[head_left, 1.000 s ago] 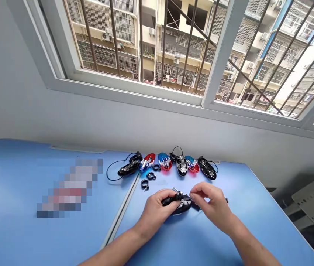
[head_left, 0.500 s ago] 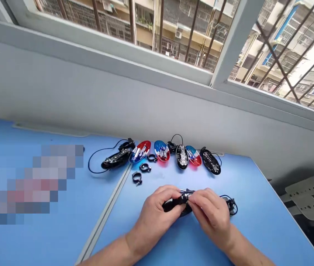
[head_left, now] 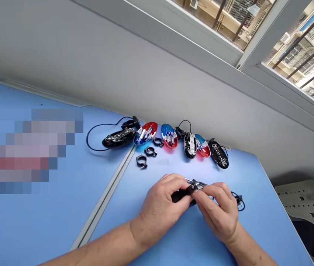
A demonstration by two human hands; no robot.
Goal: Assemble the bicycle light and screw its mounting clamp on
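Observation:
My left hand (head_left: 164,205) is closed around a small black clamp (head_left: 183,192), holding it between thumb and fingers just above the table. The thumb and fingertips of my right hand (head_left: 217,208) pinch at the clamp's right end; any small piece between them is too hidden to name. Beneath and behind my hands lies a black oval housing (head_left: 192,203), mostly covered. A thin silver rod with a dark end (head_left: 189,180) lies just beyond my fingers. A black cable (head_left: 241,199) loops out to the right of my right hand.
Farther back stand black oval housings with circuit boards (head_left: 119,137) (head_left: 190,145) (head_left: 219,154) and red-blue shells holding batteries (head_left: 145,133) (head_left: 169,136) (head_left: 202,145). Black ring clamps (head_left: 141,161) lie left of them. A metal seam (head_left: 107,195) crosses the blue table (head_left: 256,229); a wall is behind.
The view has tilted and shifted, so the table things appear higher and slightly to the right. My hands keep their hold on the clamp, with the right fingertips slightly repositioned at its end.

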